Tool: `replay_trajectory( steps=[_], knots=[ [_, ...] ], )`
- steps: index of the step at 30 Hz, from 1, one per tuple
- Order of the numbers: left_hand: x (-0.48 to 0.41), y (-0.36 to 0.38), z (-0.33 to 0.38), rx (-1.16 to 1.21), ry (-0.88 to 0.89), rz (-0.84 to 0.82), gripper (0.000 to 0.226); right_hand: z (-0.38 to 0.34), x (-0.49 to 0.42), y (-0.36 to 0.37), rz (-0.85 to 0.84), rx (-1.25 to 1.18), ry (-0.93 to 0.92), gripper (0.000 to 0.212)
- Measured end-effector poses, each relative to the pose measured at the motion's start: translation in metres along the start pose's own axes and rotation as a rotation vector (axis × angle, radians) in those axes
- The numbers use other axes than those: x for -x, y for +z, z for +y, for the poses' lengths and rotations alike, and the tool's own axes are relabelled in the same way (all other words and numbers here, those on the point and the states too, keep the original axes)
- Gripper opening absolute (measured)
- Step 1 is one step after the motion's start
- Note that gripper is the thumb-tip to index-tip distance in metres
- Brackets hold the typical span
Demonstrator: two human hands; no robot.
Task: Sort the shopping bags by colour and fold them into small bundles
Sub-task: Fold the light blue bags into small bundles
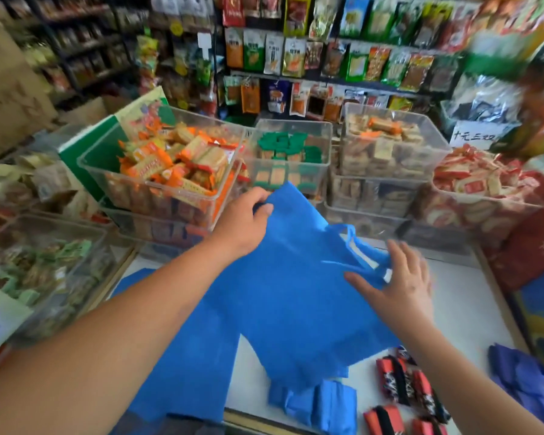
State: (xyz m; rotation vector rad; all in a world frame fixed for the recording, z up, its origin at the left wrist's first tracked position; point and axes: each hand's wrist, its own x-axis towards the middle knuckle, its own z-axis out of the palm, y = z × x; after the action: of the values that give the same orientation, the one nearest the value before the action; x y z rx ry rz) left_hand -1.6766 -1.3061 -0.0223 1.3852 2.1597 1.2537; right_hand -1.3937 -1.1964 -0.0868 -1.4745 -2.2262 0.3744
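the blue bag (283, 296) lay spread on the counter (468, 309), not folded yet. the left hand (248, 215) pinched its corner; the right hand (402, 284) pressed flat and open on it. blue bundles (324, 403) and red bundles (402, 381) sat done at the counter's near edge.

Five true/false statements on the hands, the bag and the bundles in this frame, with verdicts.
1. The left hand grips a corner of the blue bag. True.
2. The right hand is curled into a fist. False: its fingers are spread flat on the blue bag.
3. Folded blue bundles lie on the counter near its front edge. True.
4. The red-and-black bundles lie left of the blue bundles. False: they lie to the right.
5. A purple bag lies at the right edge of the view. True.
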Motion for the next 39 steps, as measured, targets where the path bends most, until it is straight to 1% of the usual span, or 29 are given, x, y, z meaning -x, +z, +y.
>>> replay_trajectory(
  steps=[2,3,4,6,9,11,13,15,16,17,18,19,20,21,22,24,25,27,28,30,31,32,33,34,35,38,39],
  knots=[
    [-0.001,0.011,-0.009,0.107,-0.155,0.099,0.016,0.013,0.005,0.003,0.05,-0.036,0.137,0.122],
    [-0.002,0.017,-0.015,0.159,-0.234,0.142,0.017,0.02,0.006,0.007,0.046,-0.039,0.183,0.126],
    [-0.004,0.024,-0.024,0.199,-0.305,0.178,0.016,0.027,0.005,0.011,0.015,-0.035,0.22,0.125],
    [-0.011,0.039,-0.043,0.294,-0.453,0.211,0.016,0.04,0.002,0.023,-0.117,-0.09,0.349,0.121],
    [-0.017,0.062,-0.075,0.445,-0.618,0.211,0.018,0.058,0.002,0.045,-0.285,-0.384,0.593,0.105],
    [-0.021,0.078,-0.095,0.477,-0.696,0.214,0.014,0.066,0.005,0.063,-0.392,-0.528,0.687,0.091],
    [-0.022,0.09,-0.115,0.442,-0.737,0.224,0.012,0.069,0.011,0.081,-0.477,-0.556,0.698,0.078],
    [-0.026,0.101,-0.139,0.4,-0.772,0.216,0.01,0.07,0.014,0.101,-0.516,-0.525,0.703,0.067],
    [-0.029,0.104,-0.15,0.38,-0.788,0.183,0.009,0.07,0.017,0.111,-0.537,-0.506,0.711,0.063],
    [-0.033,0.107,-0.164,0.363,-0.786,0.14,0.009,0.07,0.019,0.121,-0.558,-0.491,0.716,0.061],
    [-0.036,0.108,-0.178,0.308,-0.766,0.081,0.016,0.073,0.021,0.131,-0.571,-0.478,0.707,0.06],
    [-0.038,0.112,-0.196,0.168,-0.717,-0.006,0.031,0.074,0.023,0.137,-0.587,-0.447,0.693,0.06],
    [-0.035,0.112,-0.209,-0.045,-0.656,-0.093,0.049,0.078,0.024,0.143,-0.592,-0.399,0.668,0.059],
    [-0.027,0.114,-0.223,-0.223,-0.579,-0.153,0.06,0.082,0.024,0.147,-0.587,-0.341,0.647,0.058],
    [-0.013,0.115,-0.229,-0.317,-0.482,-0.191,0.062,0.087,0.023,0.151,-0.573,-0.289,0.625,0.057],
    [0.033,0.116,-0.234,-0.3,-0.285,-0.301,0.048,0.099,0.022,0.158,-0.542,-0.206,0.606,0.056],
    [0.06,0.119,-0.239,-0.275,-0.206,-0.372,0.047,0.103,0.019,0.159,-0.539,-0.155,0.607,0.058],
    [0.104,0.127,-0.252,-0.31,-0.078,-0.541,0.06,0.112,0.013,0.164,-0.532,-0.079,0.635,0.062],
    [0.119,0.131,-0.259,-0.359,-0.06,-0.621,0.071,0.116,0.011,0.165,-0.533,-0.082,0.646,0.063],
    [0.139,0.138,-0.266,-0.454,-0.092,-0.76,0.097,0.118,0.006,0.169,-0.514,-0.186,0.667,0.059],
    [0.145,0.142,-0.268,-0.489,-0.106,-0.782,0.104,0.118,0.005,0.17,-0.495,-0.236,0.679,0.056],
    [0.148,0.144,-0.269,-0.518,-0.104,-0.777,0.107,0.12,0.003,0.172,-0.472,-0.264,0.686,0.054],
    [0.151,0.147,-0.269,-0.552,-0.083,-0.766,0.106,0.122,0.002,0.172,-0.45,-0.275,0.683,0.052],
    [0.154,0.15,-0.268,-0.582,-0.066,-0.764,0.099,0.125,0.001,0.172,-0.429,-0.291,0.669,0.049],
    [0.157,0.152,-0.268,-0.588,-0.044,-0.759,0.087,0.125,0.0,0.171,-0.411,-0.315,0.654,0.044],
    [0.164,0.156,-0.266,-0.449,-0.015,-0.676,0.03,0.128,-0.003,0.161,-0.374,-0.423,0.656,0.034],
    [0.164,0.155,-0.262,-0.372,-0.03,-0.643,0.022,0.128,-0.005,0.155,-0.365,-0.441,0.66,0.033]
  ],
)
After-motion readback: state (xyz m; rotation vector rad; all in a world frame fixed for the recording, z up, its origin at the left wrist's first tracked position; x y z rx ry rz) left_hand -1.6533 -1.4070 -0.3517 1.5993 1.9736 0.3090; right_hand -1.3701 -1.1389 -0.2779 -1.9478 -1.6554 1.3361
